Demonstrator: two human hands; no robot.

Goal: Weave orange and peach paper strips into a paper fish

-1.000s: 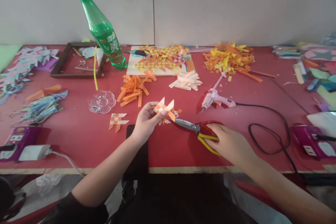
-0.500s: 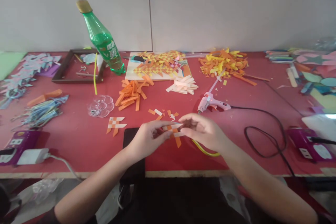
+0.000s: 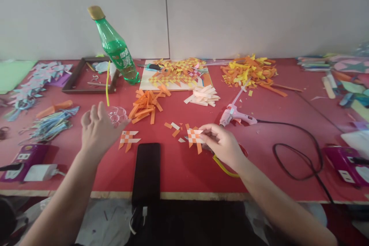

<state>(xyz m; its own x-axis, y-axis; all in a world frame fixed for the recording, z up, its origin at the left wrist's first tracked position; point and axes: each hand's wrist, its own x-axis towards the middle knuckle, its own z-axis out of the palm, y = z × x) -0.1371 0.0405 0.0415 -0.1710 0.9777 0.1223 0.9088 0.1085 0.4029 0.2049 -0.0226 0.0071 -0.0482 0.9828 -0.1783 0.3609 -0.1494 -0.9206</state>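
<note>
Reference: clock directions are read from the held fish, with 12 o'clock away from the person.

The held fish (image 3: 193, 137), orange and pale checked paper, is above the near-middle part of the table (image 3: 178, 175). The right hand (image 3: 220, 144) is at 3 o'clock, thumb and fingertips clamped on the pale tail. Whether the fish touches the tabletop cannot be told.

The left hand (image 3: 100, 132) is at 9 o'clock, well apart from the fish. Its fingers are spread apart and grip nothing visible. It partly hides the clear dish (image 3: 119, 114).

A second fish (image 3: 127, 138) lies flat at 9 o'clock, just beside the left thumb. The phone (image 3: 147, 169) lies at 8 o'clock and overhangs the table's near edge. The scissors (image 3: 221, 165) lie between 4 and 5 o'clock, partly hidden by the right hand. Paper scraps (image 3: 175, 133) lie near the held fish, toward 9 and 10 o'clock.

The orange strips (image 3: 146, 108) occupy 10 o'clock; the pale strips (image 3: 203, 95), 12 o'clock; the glue gun (image 3: 238, 116), 2 o'clock. The bottle (image 3: 121, 55) tilts in view between 10 and 11 o'clock.
</note>
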